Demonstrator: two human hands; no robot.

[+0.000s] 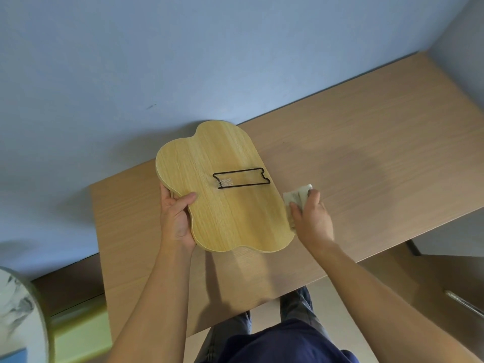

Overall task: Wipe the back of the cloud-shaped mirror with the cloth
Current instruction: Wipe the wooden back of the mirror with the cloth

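The cloud-shaped mirror (222, 187) faces me with its light wooden back, tilted up off the table. A black wire stand (241, 178) lies folded flat on that back. My left hand (176, 218) grips the mirror's left edge, thumb on the wood. My right hand (313, 220) holds a small whitish cloth (297, 196) just off the mirror's right edge, partly hidden under the fingers.
A wooden table (366, 166) stands against a blue wall (183, 61), with bare surface to the right of the mirror. A lower wooden piece with a metal handle (463, 302) is at the right. A green box (78, 334) sits at lower left.
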